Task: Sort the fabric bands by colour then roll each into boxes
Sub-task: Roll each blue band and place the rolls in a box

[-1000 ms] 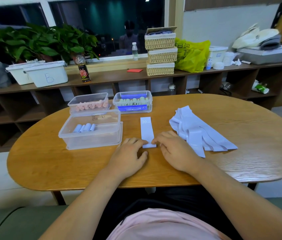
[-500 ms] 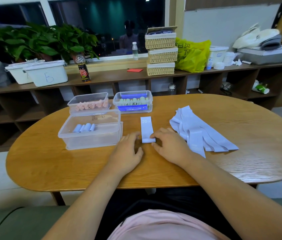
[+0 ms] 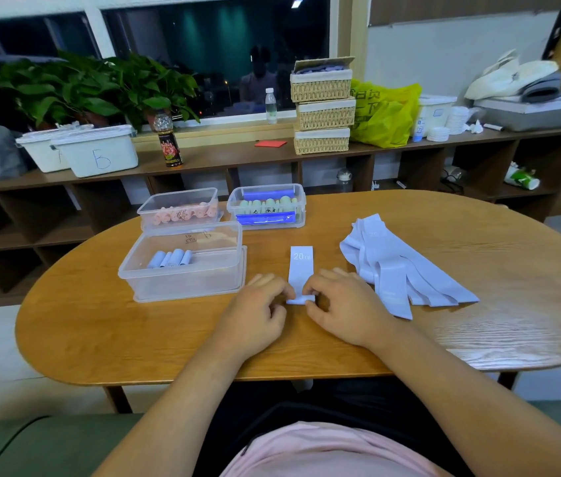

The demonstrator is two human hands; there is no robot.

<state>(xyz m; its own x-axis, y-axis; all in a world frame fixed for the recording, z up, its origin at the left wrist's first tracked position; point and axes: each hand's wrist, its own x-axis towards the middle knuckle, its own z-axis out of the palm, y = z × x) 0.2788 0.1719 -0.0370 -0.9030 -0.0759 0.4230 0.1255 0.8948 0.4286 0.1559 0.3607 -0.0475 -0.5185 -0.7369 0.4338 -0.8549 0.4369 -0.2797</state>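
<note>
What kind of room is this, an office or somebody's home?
Most likely an office or workroom, though I cannot be sure. A long shelf below the window holds marked storage bins and stacked wicker baskets, and the wooden table carries clear boxes of rolled fabric bands.

Boxes (image 3: 182, 280), seemingly holding rolls (image 3: 170, 259), sit left of strip (image 3: 300, 270).

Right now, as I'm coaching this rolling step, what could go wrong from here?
1. Only the near end of the pale blue band is curled, pinched by the left hand and right hand. Uneven pushing could roll it crooked, or it may spring open if let go.
2. The loose bands lie close beside the right hand. A wide movement might drag or scatter them.
</note>
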